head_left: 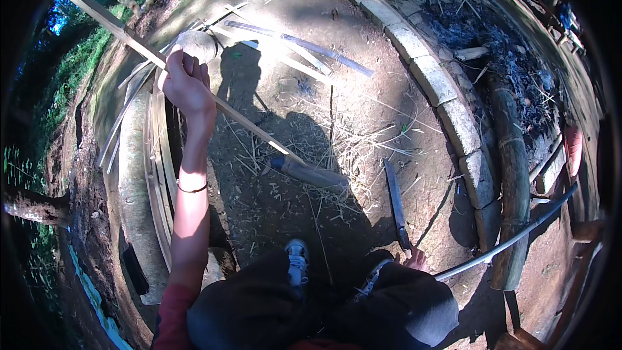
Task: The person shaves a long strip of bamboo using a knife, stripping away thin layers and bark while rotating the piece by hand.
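fingers (188,68) of the left hand (184,84) curled shut round a long pale bamboo strip (246,123), fist raised at about 10 o'clock in view, forearm running up from the lower edge with a thin band on the wrist (192,188).

strip's long axis runs from 10 o'clock, past the fist and out beyond it, down to about the centre, where its far end meets the ground beside a short stub of cut bamboo (308,172). so the strip lies both ways from the grip: free tail up-left, working end down-right toward the feet.

left of the arm, at 9 o'clock, more curved split strips (155,175) lie stacked along a pale log or ledge. a rounded stone (194,44) sits just behind the fist. further split pieces (291,48) lie crossed on the bare dirt at 12 o'clock. loose shavings are scattered over the ground at centre.

a shoe (297,260) shows at 6 o'clock, dark trousers (402,301) beneath.

right hand (414,259) low at 5 o'clock, near the knee, closed on the handle of a long dark blade (394,198) that points up toward 12. its fingers mostly hidden; grip looks closed, cannot say how tightly. blade lies near the strip's lower end but apart from it; right hand is the nearer to that end.

stone kerb (434,78) curves from 1 to 4 o'clock, ash and a charred log (512,175) beyond it.
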A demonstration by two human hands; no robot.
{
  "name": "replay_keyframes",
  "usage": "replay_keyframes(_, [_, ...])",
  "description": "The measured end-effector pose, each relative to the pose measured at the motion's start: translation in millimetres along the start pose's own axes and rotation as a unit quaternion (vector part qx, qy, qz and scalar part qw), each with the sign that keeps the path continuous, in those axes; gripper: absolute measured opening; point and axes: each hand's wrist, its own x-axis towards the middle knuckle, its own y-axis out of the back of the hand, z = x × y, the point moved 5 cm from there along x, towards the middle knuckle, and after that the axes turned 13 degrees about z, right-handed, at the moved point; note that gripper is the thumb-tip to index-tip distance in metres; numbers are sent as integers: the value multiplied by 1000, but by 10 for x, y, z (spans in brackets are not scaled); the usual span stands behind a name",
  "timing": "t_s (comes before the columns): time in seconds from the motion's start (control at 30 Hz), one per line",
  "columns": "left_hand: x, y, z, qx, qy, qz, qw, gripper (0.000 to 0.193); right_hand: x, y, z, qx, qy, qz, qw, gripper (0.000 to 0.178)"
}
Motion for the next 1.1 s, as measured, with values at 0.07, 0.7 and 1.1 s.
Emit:
replay_keyframes(0.07, [-50,-26,49,4,-6,-16,1000,36,149,-106,-89,-8,17,8,1000,42])
replay_keyframes(0.7, [-512,-61,430,85,-182,-55,978,49,1451,1063,-561,429,-318,-407,741,33])
replay_keyframes(1.1, [-274,84,276,20,-162,-47,985,27,1711,2373,-2484,437,-163,-408,785,33])
